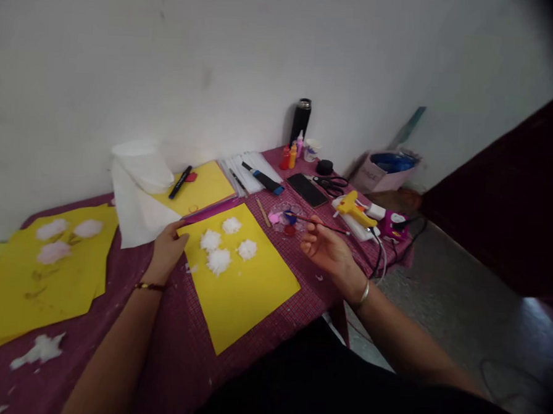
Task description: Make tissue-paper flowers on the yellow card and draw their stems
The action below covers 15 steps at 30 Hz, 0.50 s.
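A thin paintbrush (324, 224) is pinched in my right hand (326, 250), its tip in the blue paint of a clear flower-shaped palette (283, 208). Pink and red paint also sit in the palette's wells. My left hand (167, 251) rests at the upper left corner of a yellow sheet (248, 301), fingers at its edge; whether they grip it I cannot tell. Several white fluffy tufts (218, 261) lie on the upper part of that sheet. A wooden stick (262, 212) is between the sheet and the palette.
Yellow sheets with pale pink tufts (54, 252) lie at left, near a white scrap (41, 350). Behind are white tissue (142, 194), a black marker (180, 182), paint bottles (293, 156) and a flask (301, 120). At right are a phone (307, 190), scissors (331, 184) and a yellow glue gun (354, 208).
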### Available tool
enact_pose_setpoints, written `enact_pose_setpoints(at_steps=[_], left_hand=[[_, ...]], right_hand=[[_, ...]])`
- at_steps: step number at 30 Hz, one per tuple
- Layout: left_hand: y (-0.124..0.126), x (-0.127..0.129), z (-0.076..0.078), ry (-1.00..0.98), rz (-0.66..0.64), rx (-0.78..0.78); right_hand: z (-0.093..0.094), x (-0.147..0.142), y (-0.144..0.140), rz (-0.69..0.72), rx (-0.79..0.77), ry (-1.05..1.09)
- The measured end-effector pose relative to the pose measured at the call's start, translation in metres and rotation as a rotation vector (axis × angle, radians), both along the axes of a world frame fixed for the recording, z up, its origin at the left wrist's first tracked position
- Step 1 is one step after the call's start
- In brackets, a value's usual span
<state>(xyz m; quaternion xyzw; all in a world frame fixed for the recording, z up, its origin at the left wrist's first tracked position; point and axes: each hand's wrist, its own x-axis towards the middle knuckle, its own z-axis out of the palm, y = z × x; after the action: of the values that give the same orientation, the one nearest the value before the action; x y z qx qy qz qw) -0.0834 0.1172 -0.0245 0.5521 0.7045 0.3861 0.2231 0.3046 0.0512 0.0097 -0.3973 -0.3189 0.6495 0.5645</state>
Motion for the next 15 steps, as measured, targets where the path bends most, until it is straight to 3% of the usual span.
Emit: enact_pose_setpoints(at_steps=[7, 12, 15], left_hand=[[-0.024, -0.001, -0.002, -0.179, 0.065, 0.072], [-0.031, -0.002, 0.001, -0.139, 0.076, 0.114], [-0.033, -0.001, 0.004, -0.067, 0.040, 0.117]], right_hand=[[0.000, -0.056, 0.022, 0.093, -0.117, 0.072], [-0.013, -0.070, 0.022, 0.012, 0.031, -0.027], [-0.009, -0.081, 0.026, 0.032, 0.133, -0.144]])
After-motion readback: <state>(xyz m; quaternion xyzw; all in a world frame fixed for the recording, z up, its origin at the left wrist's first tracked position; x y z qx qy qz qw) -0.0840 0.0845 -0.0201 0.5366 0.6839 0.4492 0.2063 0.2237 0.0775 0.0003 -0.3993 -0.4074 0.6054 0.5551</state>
